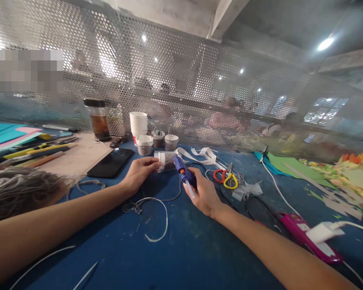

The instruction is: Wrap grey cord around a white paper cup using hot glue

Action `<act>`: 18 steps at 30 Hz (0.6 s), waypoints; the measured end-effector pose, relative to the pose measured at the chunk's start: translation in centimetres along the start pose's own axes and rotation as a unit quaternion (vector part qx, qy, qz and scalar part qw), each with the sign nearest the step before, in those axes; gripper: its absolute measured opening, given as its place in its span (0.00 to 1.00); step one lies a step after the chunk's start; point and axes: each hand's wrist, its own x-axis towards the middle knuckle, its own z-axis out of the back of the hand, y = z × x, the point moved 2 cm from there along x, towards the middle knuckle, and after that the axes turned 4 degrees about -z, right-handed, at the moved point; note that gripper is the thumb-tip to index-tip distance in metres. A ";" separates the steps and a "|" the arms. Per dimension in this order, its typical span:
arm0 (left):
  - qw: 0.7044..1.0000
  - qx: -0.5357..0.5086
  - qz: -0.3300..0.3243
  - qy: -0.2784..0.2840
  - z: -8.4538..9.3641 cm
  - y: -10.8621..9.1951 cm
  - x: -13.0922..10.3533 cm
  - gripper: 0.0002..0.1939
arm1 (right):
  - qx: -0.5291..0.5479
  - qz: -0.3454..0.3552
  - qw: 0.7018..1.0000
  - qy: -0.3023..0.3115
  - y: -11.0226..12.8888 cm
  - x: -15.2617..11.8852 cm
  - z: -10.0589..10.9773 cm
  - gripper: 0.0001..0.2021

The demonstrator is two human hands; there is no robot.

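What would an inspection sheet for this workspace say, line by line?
Surface: blue tabletop, with pale marks and loose cord ends.
Job's things: small cup on its side, cord around it; purple-blue glue gun beside it.
Clutter: phone, grey yarn heap, red-and-yellow-handled scissors, lidded jar, stacked paper cups, cut paper.
Hands: left hand at the cup; right hand grips the glue gun.
Cables: white cable reaches the magenta power strip; white plug in it.
Surroundings: perforated screen behind the table; blurred people beyond.
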 end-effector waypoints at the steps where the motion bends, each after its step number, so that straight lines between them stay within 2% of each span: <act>1: 1.000 0.001 0.000 -0.002 0.1 0.1 0.1 0.16 | 0.000 0.005 1.000 0.004 -0.1 -0.2 0.2 0.19; 11: 1.000 0.009 0.000 -0.014 0.1 0.2 0.0 0.18 | -0.119 -0.021 0.992 -0.023 -1.6 -2.3 0.7 0.19; 18: 1.000 0.017 0.002 -0.021 -0.2 -0.4 -0.2 0.18 | -0.179 -0.038 0.983 0.013 -1.4 -3.1 0.9 0.17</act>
